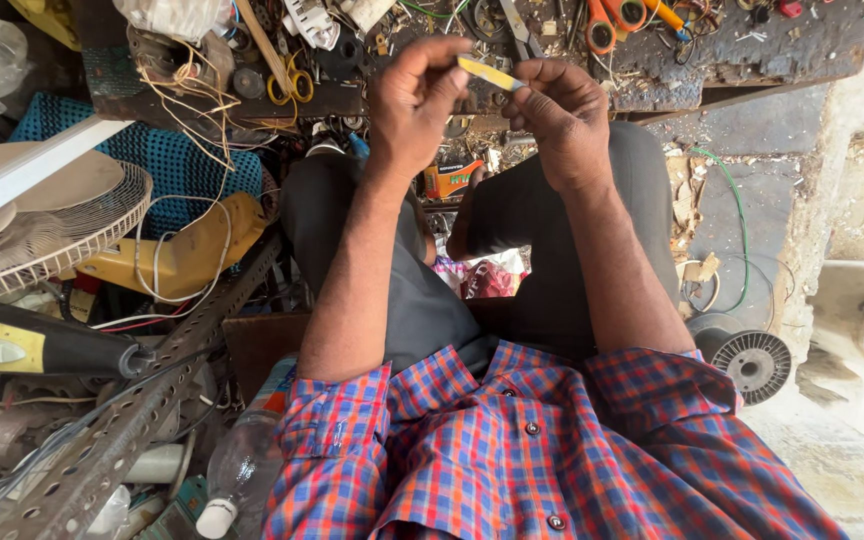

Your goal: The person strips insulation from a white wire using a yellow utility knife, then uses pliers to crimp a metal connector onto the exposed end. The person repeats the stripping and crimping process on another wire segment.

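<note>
Thumb and fingertips of the left hand point(414, 105) pinch one end of a small yellow strip point(490, 72), while the right hand point(562, 118), fingers curled in, grips its other end; the strip hangs between both hands, above the knees and in front of the cluttered workbench point(752, 55). The step looks like close handling of the strip's end, and any further move seems to call for a steady two-handed hold. Of containers, only a clear plastic bottle point(242, 465) with a white cap lies by the left elbow; its contents cannot be told
</note>
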